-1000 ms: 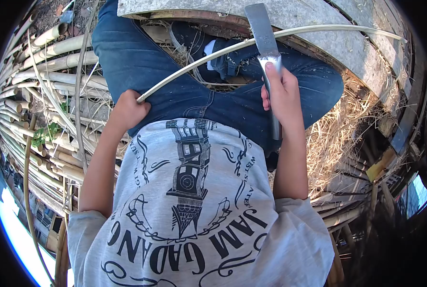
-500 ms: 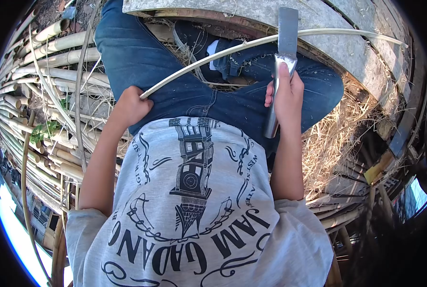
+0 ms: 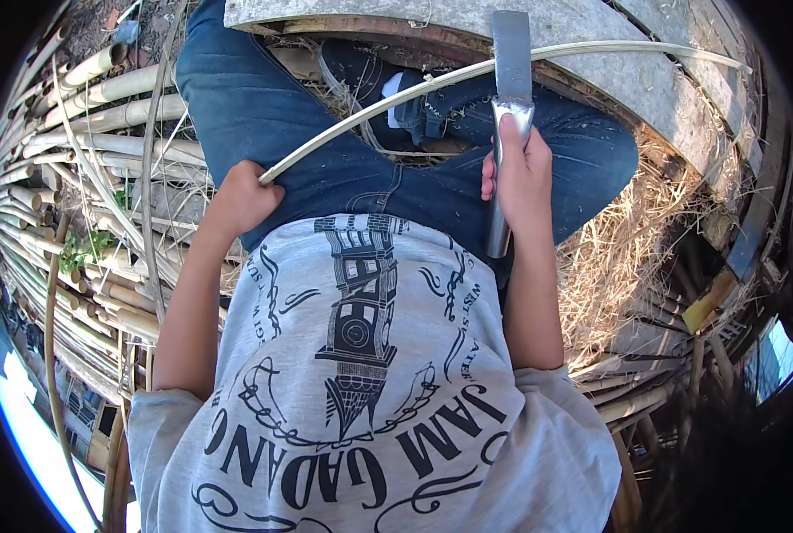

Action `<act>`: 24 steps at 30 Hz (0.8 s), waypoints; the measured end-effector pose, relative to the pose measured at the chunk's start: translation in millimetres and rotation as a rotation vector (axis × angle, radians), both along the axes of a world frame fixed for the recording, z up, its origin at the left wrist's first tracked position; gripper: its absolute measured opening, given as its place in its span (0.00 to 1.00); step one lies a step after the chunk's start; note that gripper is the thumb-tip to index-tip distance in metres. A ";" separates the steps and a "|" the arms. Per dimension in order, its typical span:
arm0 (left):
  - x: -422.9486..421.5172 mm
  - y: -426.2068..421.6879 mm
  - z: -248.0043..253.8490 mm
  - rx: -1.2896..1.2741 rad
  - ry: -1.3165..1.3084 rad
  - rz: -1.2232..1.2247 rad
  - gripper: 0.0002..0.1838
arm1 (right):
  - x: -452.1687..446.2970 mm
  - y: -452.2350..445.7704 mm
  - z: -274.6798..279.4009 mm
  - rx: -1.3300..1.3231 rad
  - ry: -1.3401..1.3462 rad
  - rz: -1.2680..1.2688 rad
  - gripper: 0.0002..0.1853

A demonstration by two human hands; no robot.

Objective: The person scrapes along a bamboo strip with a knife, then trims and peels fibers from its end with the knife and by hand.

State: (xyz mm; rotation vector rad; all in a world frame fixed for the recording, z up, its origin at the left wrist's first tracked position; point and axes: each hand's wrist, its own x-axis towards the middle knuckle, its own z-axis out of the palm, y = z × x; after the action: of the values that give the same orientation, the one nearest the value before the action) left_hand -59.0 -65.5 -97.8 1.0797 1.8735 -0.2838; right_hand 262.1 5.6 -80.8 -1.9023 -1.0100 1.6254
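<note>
Pile of pale tan, round bamboo poles point(image 3: 134, 114): heaped on the outer side of the left hand point(image 3: 247, 197). Weathered grey, flat slab point(image 3: 574, 22): set beyond both hands, its near edge rimmed in brown. Light-grey fabric T-shirt printed in black point(image 3: 450, 391): worn by the person, framed between the two forearms. Dark-blue denim jeans point(image 3: 236, 98): worn on spread legs, seen beneath and beyond both hands. Loose straw-coloured, curled shavings point(image 3: 614, 258): scattered on the outer side of the right hand point(image 3: 522, 173). Long, pale, slender, curved strip point(image 3: 396, 99): gripped near one end in the closed left hand, arched away over the legs and slab to beyond the right hand. Silver metal knife with a broad, blunt-ended blade and tubular handle point(image 3: 513, 67): gripped by the handle in the closed right hand, thumb laid along the top, blade pointed away. The strip was crossed by the blade just beyond that hand; whether they were touching could not be told. Dark shoe point(image 3: 352, 71): seen beyond and between the hands, partly covered by the strip.
</note>
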 end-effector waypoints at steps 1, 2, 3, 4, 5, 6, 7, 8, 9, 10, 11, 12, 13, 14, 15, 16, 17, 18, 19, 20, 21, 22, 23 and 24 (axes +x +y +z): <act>0.0 -0.3 1.8 0.018 0.011 0.000 0.15 | -7.8 -5.4 2.9 0.002 -0.040 0.060 0.21; -0.4 -1.8 2.5 0.020 0.011 -0.003 0.15 | -16.3 -11.9 8.0 -0.061 -0.002 0.152 0.20; -0.9 -4.0 1.9 0.035 0.033 -0.015 0.16 | -21.4 -20.5 2.7 0.019 -0.033 0.221 0.20; -0.7 -5.5 1.3 0.049 0.054 -0.027 0.17 | -27.0 -28.4 -1.4 0.102 -0.067 0.285 0.19; -0.6 -5.1 2.0 0.050 0.050 -0.031 0.17 | -26.2 -31.8 -2.5 0.125 -0.101 0.310 0.19; -0.6 -5.1 3.9 0.031 0.033 -0.022 0.17 | -24.1 -29.2 0.7 0.121 -0.105 0.309 0.19; -1.3 -6.3 6.7 0.008 0.018 -0.011 0.17 | -21.2 -24.4 6.2 0.020 -0.037 0.258 0.20; -1.0 -6.3 10.6 0.002 0.021 -0.008 0.17 | -19.1 -19.8 10.2 -0.079 0.034 0.207 0.20; 1.4 -4.4 15.6 -0.006 -0.001 0.005 0.17 | -16.7 -16.1 11.8 -0.047 -0.008 0.177 0.20; 5.0 -2.0 19.9 -0.013 -0.024 0.017 0.18 | -9.8 -13.1 9.3 -0.030 -0.008 0.140 0.20; 11.3 0.5 23.6 -0.011 -0.023 0.017 0.18 | -4.9 -10.1 7.4 -0.011 -0.011 0.101 0.20; 19.9 2.6 27.4 0.056 -0.052 0.020 0.18 | -5.2 -9.2 7.6 -0.018 -0.023 0.074 0.20; 26.6 4.5 29.8 0.126 -0.081 0.026 0.17 | -7.8 -11.1 8.8 -0.012 -0.023 0.076 0.20; 30.0 6.4 25.6 0.147 -0.113 0.003 0.16 | -13.3 -16.9 10.4 -0.026 -0.003 0.133 0.21; 31.5 8.7 24.4 0.153 -0.115 -0.003 0.16 | -18.3 -23.5 11.5 -0.040 0.014 0.185 0.21; 33.7 10.5 22.8 0.137 -0.098 0.001 0.16 | -22.5 -29.9 11.1 -0.018 0.031 0.184 0.22; 36.5 11.8 21.1 0.117 -0.081 0.008 0.15 | -19.0 -27.8 11.7 -0.016 0.026 0.180 0.22; 39.6 15.5 22.6 0.114 -0.084 0.004 0.15 | -14.2 -24.5 12.5 -0.052 0.041 0.173 0.21; 42.5 21.1 27.5 0.071 -0.105 -0.009 0.15 | -10.3 -21.5 14.1 -0.091 0.059 0.166 0.21; 44.7 22.6 31.1 0.024 -0.122 -0.020 0.16 | -6.3 -17.4 17.9 -0.081 0.026 0.161 0.21; 46.7 21.5 32.2 0.015 -0.117 -0.020 0.16 | -1.9 -12.0 19.1 -0.065 0.002 0.148 0.21; 49.0 22.1 33.2 0.049 -0.111 -0.014 0.16 | 2.9 -8.0 17.3 -0.040 -0.008 0.088 0.21; 51.7 24.6 33.9 0.089 -0.109 -0.011 0.15 | 6.7 -3.9 16.0 -0.009 -0.022 0.024 0.21; 55.3 27.2 34.8 0.094 -0.112 -0.013 0.15 | 8.8 -0.9 15.2 -0.005 -0.034 0.017 0.22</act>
State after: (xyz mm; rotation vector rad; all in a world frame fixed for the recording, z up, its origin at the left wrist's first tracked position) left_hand -3.7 -38.3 -62.9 1.1474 1.7951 -0.1407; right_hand 270.9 4.8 -65.6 -1.9360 -1.0402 1.6114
